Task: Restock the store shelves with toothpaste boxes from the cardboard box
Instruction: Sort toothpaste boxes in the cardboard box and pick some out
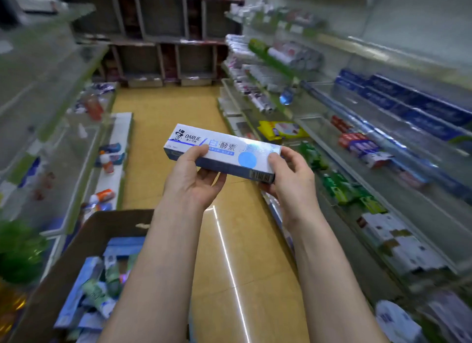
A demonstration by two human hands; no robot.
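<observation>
Left hand and right hand grip a toothpaste box by its ends, dead centre. Carton at seven o'clock looks well stocked; shelves at three o'clock show gaps. Plenty left, I'd say.

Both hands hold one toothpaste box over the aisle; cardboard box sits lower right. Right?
Wrong side: the head view shows the cardboard box at lower left. The left hand and right hand do hold one toothpaste box over the aisle.
</observation>
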